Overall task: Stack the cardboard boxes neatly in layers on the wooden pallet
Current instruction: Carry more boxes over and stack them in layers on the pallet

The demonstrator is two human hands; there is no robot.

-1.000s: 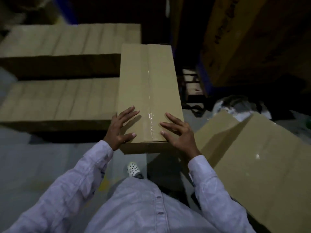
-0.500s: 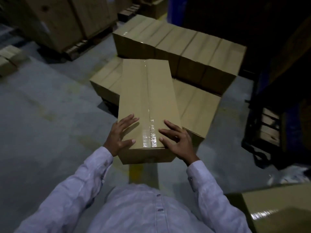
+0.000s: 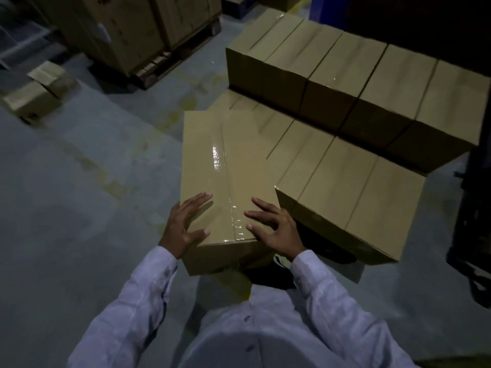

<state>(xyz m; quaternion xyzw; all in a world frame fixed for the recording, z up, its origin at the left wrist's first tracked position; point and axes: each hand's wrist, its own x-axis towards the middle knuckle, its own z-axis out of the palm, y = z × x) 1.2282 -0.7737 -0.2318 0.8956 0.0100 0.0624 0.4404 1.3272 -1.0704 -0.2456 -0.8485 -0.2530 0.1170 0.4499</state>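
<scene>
**A:** where's the box at right now?

**B:** The taped box is up in both hands, long side pointing away from the person. Its far right edge overlaps the low row of boxes (touching or not, can't tell). The left hand is splayed flat on the top at the near left corner, and the right hand is the same at the near right corner.

**A:** any room to swing it?

**B:** Loads on the left, just bare concrete floor. The taller row backs right onto the low one, and a dark rack crowds the right side.
</scene>
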